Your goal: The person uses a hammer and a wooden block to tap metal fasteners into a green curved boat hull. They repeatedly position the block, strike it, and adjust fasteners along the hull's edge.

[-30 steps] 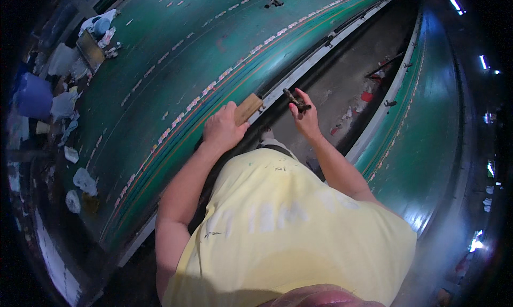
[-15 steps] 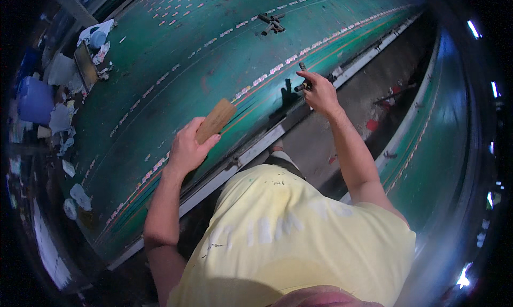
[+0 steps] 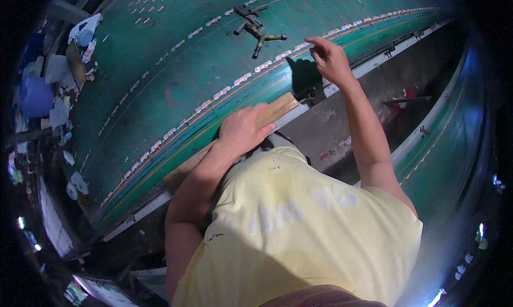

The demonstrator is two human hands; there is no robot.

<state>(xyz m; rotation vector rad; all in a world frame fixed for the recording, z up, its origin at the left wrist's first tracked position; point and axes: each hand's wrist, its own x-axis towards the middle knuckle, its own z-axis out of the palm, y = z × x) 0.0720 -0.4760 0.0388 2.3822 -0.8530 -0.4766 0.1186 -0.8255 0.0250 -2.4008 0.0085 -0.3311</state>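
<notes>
My left hand [image 3: 241, 129] is closed over a long wooden bar [image 3: 280, 107], its fingers wrapped across the top. The bar slants along the near edge of the green table [image 3: 176, 96], and my forearm covers part of its lower left end. My right hand [image 3: 330, 60] is raised over the table edge, index finger stretched to the left and the other fingers loosely bent, with nothing visible in it. To its left lies a brassy, dark-ended branched metal piece [image 3: 261, 37], beside several dark short rods [image 3: 248, 16] that overlap one another.
A pale metal rail [image 3: 374, 66] runs along the table edge. Beyond a grey walkway [image 3: 331, 120] stands a second green table [image 3: 435, 146]. Rags, a blue bucket [image 3: 36, 97] and a framed board [image 3: 75, 65] crowd the far left. Rows of small printed pieces [image 3: 222, 93] line the table.
My right hand has let go of the dark metal piece, which now lies near the rods. My left hand has brought the wooden bar nearer to my body and to the right, over the table edge.
</notes>
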